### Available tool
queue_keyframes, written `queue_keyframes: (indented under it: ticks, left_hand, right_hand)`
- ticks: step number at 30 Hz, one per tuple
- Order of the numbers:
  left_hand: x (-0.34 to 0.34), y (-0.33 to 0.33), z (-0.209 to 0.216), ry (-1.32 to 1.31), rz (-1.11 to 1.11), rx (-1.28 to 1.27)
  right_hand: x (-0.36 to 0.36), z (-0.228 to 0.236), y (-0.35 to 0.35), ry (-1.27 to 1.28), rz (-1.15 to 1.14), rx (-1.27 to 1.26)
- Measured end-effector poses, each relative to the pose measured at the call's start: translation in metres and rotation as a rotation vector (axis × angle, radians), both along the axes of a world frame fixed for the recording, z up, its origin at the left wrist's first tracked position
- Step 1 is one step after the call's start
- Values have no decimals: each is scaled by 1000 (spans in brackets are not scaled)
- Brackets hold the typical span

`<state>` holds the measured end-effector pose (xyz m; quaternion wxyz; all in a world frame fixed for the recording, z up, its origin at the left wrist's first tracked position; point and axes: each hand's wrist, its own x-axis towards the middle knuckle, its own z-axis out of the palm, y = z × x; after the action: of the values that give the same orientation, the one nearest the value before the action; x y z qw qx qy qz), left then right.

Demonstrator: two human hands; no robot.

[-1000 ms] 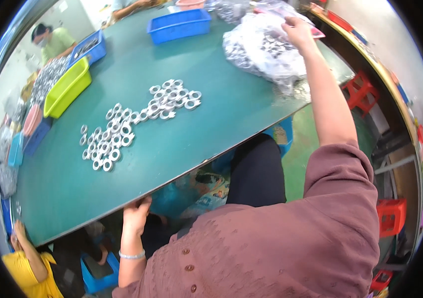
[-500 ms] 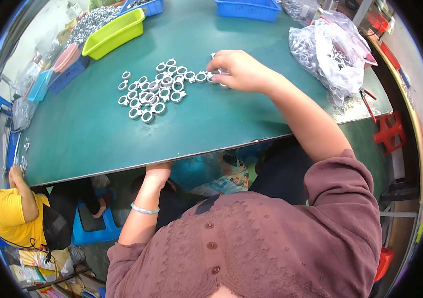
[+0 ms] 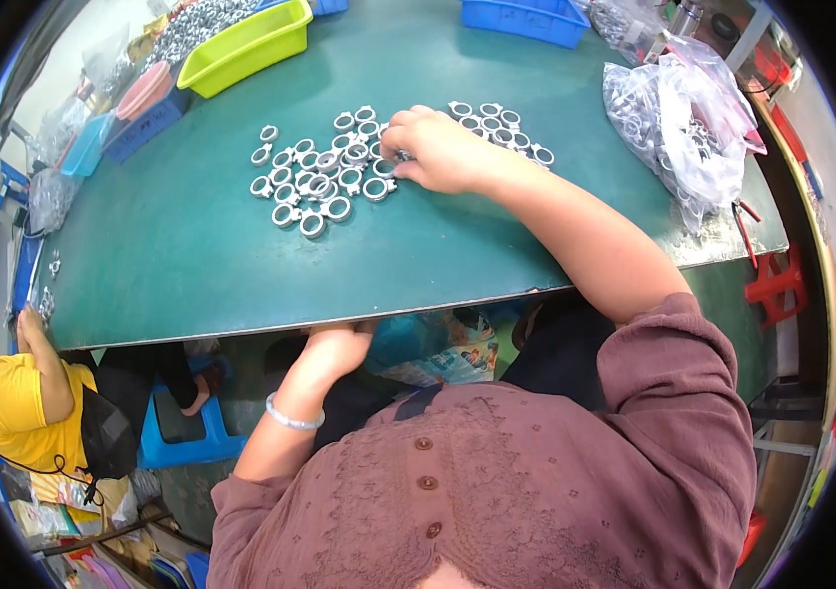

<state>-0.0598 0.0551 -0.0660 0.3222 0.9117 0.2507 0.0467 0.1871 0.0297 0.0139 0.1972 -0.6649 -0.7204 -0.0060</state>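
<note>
Your right hand (image 3: 430, 152) is reaching farther left

You are no longer touching the clear plastic bag (image 3: 668, 128), as a second ago; you are reaching among the silvery tabbed rings (image 3: 328, 161). Since half a second ago, you are uncovering their right-hand cluster (image 3: 502, 137).

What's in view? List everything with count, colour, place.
Rings: dozens, silvery, table middle
Table: one, green, centre
Yellow-green bin: one, far left of table
Blue bins: at least three, far side and left
Light blue bin: one, left
Pink bin: one, left
Plastic bags: several, clear, right and left
Stools: at least two, red right, blue lower left
Co-worker: one, yellow top, lower left
Shirt: one, maroon, on wearer
Left hand: near table edge
Right hand: at rings
</note>
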Motion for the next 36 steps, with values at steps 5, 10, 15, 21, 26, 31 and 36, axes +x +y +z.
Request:
queue_keyframes:
  ticks: [5,10,15,21,26,31,36]
  left_hand:
    - [-13,-26,54,-38,-356,-493]
    - [-3,-20,89,-361,-276,-482]
    - [23,5,88,-535,53,-171]
    - [50,19,81,-573,208,-219]
    - [53,21,79,-598,201,-659]
    - [49,14,79,-829,200,-1098]
    - [47,11,79,-891,201,-1226]
  right_hand:
    - [-5,2,0,10,123,25]
    - [-1,-2,0,-41,87,62]
    - [-2,4,-10,-49,192,34]
    - [-10,14,-27,26,296,63]
    - [-22,24,-35,251,418,254]
    - [-21,22,-35,590,367,108]
    - [-23,23,-36,801,383,7]
